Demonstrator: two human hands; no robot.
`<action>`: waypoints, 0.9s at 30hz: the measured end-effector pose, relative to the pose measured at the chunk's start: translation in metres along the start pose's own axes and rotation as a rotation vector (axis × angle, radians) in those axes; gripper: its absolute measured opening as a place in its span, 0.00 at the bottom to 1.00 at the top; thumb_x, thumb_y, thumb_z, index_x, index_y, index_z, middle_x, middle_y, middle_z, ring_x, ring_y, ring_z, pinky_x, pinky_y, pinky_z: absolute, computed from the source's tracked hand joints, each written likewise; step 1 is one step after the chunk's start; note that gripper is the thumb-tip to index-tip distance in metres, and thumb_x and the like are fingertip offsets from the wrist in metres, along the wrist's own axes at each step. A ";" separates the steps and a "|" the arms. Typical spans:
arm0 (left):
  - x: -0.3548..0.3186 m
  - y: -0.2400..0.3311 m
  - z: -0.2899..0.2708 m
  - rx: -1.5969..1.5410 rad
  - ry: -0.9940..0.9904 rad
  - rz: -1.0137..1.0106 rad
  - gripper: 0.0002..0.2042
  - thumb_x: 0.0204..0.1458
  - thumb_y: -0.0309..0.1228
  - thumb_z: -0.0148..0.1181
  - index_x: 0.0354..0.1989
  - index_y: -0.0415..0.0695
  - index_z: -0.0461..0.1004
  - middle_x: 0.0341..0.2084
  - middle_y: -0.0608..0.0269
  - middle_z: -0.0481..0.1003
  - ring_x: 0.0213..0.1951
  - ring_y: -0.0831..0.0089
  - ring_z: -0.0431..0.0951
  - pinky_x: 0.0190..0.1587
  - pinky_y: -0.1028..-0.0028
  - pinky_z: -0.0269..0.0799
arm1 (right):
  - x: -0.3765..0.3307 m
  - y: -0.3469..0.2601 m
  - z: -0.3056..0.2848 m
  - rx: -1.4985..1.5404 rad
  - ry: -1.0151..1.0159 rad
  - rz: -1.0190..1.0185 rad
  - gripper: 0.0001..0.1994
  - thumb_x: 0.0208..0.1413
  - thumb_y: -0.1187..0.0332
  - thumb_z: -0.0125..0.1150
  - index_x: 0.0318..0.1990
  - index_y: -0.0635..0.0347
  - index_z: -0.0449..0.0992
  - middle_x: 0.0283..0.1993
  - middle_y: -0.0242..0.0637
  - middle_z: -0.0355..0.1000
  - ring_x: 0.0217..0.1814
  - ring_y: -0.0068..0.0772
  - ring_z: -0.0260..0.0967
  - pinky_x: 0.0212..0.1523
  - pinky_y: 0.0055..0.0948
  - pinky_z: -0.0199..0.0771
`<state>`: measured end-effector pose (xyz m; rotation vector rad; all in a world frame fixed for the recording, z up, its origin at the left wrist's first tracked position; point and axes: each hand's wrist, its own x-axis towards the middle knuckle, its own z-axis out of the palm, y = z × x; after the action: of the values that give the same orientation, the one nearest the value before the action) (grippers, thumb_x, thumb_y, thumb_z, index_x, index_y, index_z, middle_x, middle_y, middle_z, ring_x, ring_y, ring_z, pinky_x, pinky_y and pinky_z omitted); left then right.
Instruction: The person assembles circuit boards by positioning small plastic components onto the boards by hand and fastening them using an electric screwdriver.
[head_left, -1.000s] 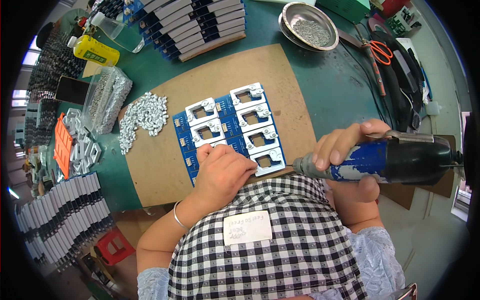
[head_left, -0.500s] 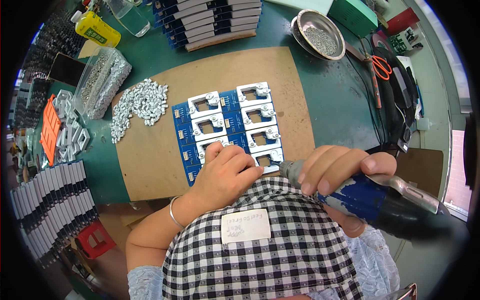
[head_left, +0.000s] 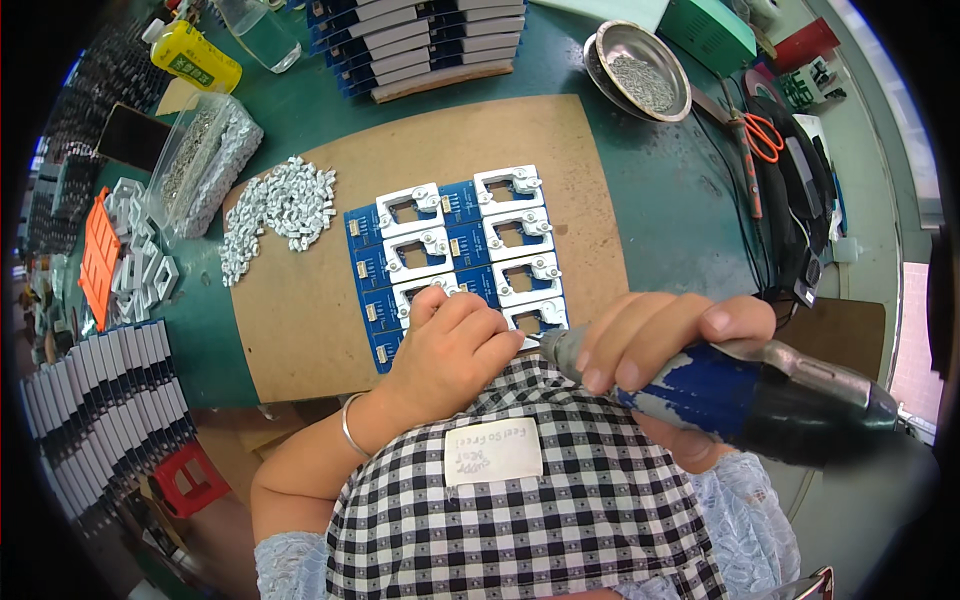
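Observation:
My right hand (head_left: 665, 350) is wrapped round a blue and black power screwdriver (head_left: 720, 400) with worn paint and a metal lever. The driver lies tilted, its grey nose reaching the near right white plastic frame (head_left: 535, 316). My left hand (head_left: 450, 345) rests over the near part of the blue circuit boards (head_left: 472, 240), fingers curled together. Its fingertips are by the near edge of that same frame; whatever they grip is hidden. The boards lie in two columns, each carrying white frames with small white clips and screws. My left hand covers the near left frames.
The boards lie on a brown board (head_left: 290, 330). Small white clips (head_left: 290, 205) are heaped at left, beside a clear plastic tub (head_left: 200, 165) of small parts. A metal bowl (head_left: 645, 80) of screws stands far right. Stacked boards (head_left: 420, 45) rise at the back. Orange scissors (head_left: 763, 135) lie right.
My right hand has brought the screwdriver a little to the left, its nose now closer to the near right frame and my left fingertips. My left hand has barely moved.

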<state>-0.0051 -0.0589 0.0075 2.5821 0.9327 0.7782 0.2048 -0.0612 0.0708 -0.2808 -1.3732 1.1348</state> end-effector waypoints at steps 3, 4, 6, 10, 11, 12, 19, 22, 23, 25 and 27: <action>0.001 0.001 0.002 -0.034 0.016 -0.018 0.12 0.37 0.26 0.68 0.32 0.50 0.75 0.29 0.71 0.73 0.37 0.69 0.72 0.44 0.66 0.59 | 0.000 -0.002 0.009 -0.087 0.048 0.045 0.28 0.57 0.55 0.62 0.58 0.54 0.55 0.33 0.39 0.70 0.31 0.39 0.73 0.33 0.39 0.75; 0.001 0.001 0.003 -0.070 0.017 -0.049 0.12 0.38 0.26 0.68 0.33 0.50 0.74 0.29 0.71 0.73 0.37 0.69 0.72 0.44 0.66 0.59 | -0.001 -0.001 0.010 -0.101 0.050 0.026 0.27 0.58 0.57 0.62 0.57 0.53 0.55 0.33 0.39 0.70 0.31 0.40 0.73 0.33 0.39 0.75; 0.001 0.000 0.003 -0.106 0.025 -0.064 0.13 0.38 0.25 0.68 0.34 0.49 0.74 0.29 0.71 0.73 0.37 0.69 0.73 0.44 0.66 0.60 | 0.000 -0.004 0.012 -0.098 0.043 0.072 0.26 0.57 0.58 0.62 0.57 0.52 0.56 0.33 0.40 0.70 0.31 0.41 0.73 0.33 0.40 0.74; 0.000 -0.001 0.002 -0.151 0.021 -0.056 0.15 0.38 0.23 0.68 0.36 0.48 0.73 0.29 0.69 0.73 0.36 0.68 0.73 0.43 0.67 0.60 | -0.002 0.006 0.008 0.050 -0.009 0.033 0.33 0.53 0.64 0.68 0.57 0.66 0.53 0.35 0.50 0.69 0.35 0.41 0.71 0.38 0.38 0.74; 0.000 -0.001 0.002 -0.152 0.026 -0.059 0.15 0.38 0.23 0.68 0.36 0.48 0.73 0.29 0.69 0.73 0.36 0.68 0.73 0.43 0.67 0.60 | 0.000 0.007 0.007 0.050 -0.014 0.036 0.33 0.53 0.64 0.68 0.57 0.66 0.53 0.35 0.50 0.69 0.35 0.41 0.71 0.38 0.38 0.74; 0.000 -0.002 0.002 -0.152 0.027 -0.052 0.15 0.38 0.23 0.68 0.36 0.48 0.73 0.29 0.70 0.73 0.35 0.68 0.73 0.43 0.67 0.60 | 0.001 0.008 0.005 0.023 -0.043 0.042 0.33 0.53 0.65 0.68 0.57 0.66 0.53 0.35 0.50 0.69 0.35 0.41 0.71 0.38 0.38 0.74; 0.007 -0.003 0.000 -0.184 0.049 -0.029 0.11 0.45 0.26 0.59 0.39 0.49 0.72 0.25 0.72 0.70 0.34 0.73 0.71 0.45 0.70 0.59 | 0.006 0.007 0.009 -0.061 -0.067 0.060 0.32 0.52 0.65 0.69 0.56 0.65 0.54 0.35 0.49 0.69 0.34 0.41 0.71 0.38 0.39 0.74; 0.003 -0.005 -0.002 -0.167 0.028 -0.039 0.10 0.46 0.26 0.57 0.39 0.48 0.72 0.25 0.71 0.70 0.34 0.73 0.71 0.45 0.70 0.60 | 0.010 0.015 0.014 -0.107 -0.077 0.046 0.27 0.57 0.57 0.63 0.54 0.59 0.54 0.33 0.43 0.70 0.31 0.41 0.72 0.33 0.40 0.74; 0.001 -0.006 -0.001 -0.152 0.039 -0.058 0.10 0.46 0.26 0.57 0.39 0.48 0.72 0.25 0.71 0.70 0.34 0.73 0.71 0.45 0.70 0.60 | 0.012 0.018 0.015 -0.089 -0.096 0.046 0.27 0.57 0.57 0.63 0.54 0.59 0.54 0.33 0.43 0.70 0.31 0.41 0.72 0.33 0.40 0.74; -0.001 -0.008 0.003 -0.205 0.023 -0.033 0.10 0.47 0.26 0.55 0.40 0.48 0.72 0.25 0.70 0.71 0.35 0.72 0.72 0.46 0.70 0.61 | 0.016 0.020 0.012 -0.036 -0.205 0.022 0.31 0.48 0.66 0.72 0.54 0.63 0.58 0.33 0.49 0.70 0.32 0.42 0.72 0.36 0.41 0.75; 0.001 -0.007 0.002 -0.196 0.026 -0.014 0.10 0.48 0.27 0.54 0.40 0.47 0.71 0.25 0.71 0.71 0.35 0.73 0.73 0.46 0.71 0.61 | 0.020 0.019 0.011 -0.040 -0.259 0.015 0.31 0.47 0.66 0.73 0.54 0.63 0.58 0.33 0.49 0.71 0.31 0.43 0.72 0.35 0.41 0.75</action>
<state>-0.0068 -0.0529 0.0027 2.3993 0.8357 0.8560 0.1823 -0.0419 0.0718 -0.1773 -1.6253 1.1877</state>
